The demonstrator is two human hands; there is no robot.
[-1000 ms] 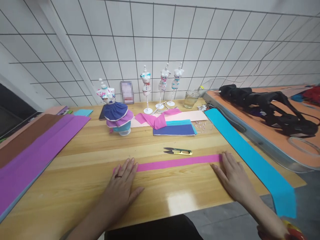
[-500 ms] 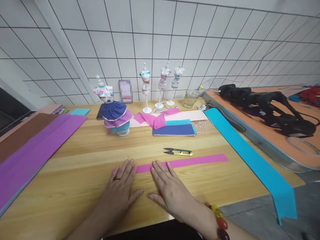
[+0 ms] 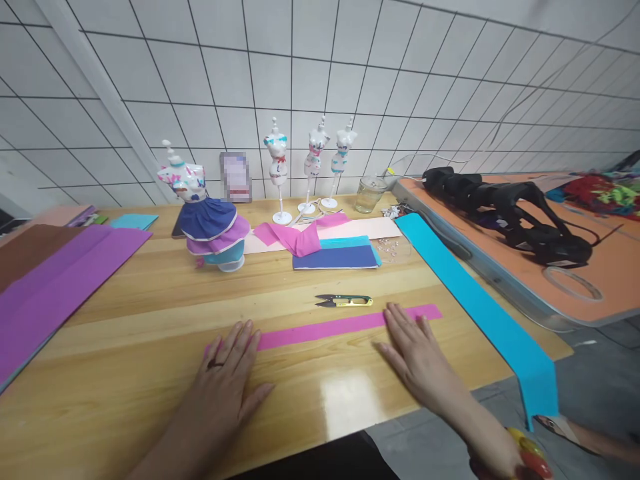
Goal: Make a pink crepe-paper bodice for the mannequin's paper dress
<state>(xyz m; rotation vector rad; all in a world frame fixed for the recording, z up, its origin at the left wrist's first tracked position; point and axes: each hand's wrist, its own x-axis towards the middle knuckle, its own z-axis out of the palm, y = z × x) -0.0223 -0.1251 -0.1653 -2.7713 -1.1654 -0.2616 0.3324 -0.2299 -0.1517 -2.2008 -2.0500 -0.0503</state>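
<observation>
A narrow pink strip (image 3: pixel 320 329), fabric or paper, lies flat across the wooden table (image 3: pixel 165 287). My left hand (image 3: pixel 227 373) rests palm down on its left end, fingers spread, a dark ring on one finger. Toward the strip's right end my right hand (image 3: pixel 417 357) lies flat, with its fingertips on the pink material; a beaded bracelet circles that wrist. Thread snips (image 3: pixel 345 301) with a gold and green handle lie just behind the strip, touched by neither hand.
Small dress forms stand at the back; one (image 3: pixel 210 220) wears a layered skirt. Folded navy cloth (image 3: pixel 335 258) and a crumpled pink piece (image 3: pixel 303 239) lie before them. A glass (image 3: pixel 370 193) stands behind. A blue strip (image 3: pixel 480 313) hangs over the right edge; purple sheets (image 3: pixel 75 287) lie left.
My right hand has slid right along the pink strip, away from my left hand, which stays on the left end. The view has shifted slightly right. A foot now shows at the lower right.
</observation>
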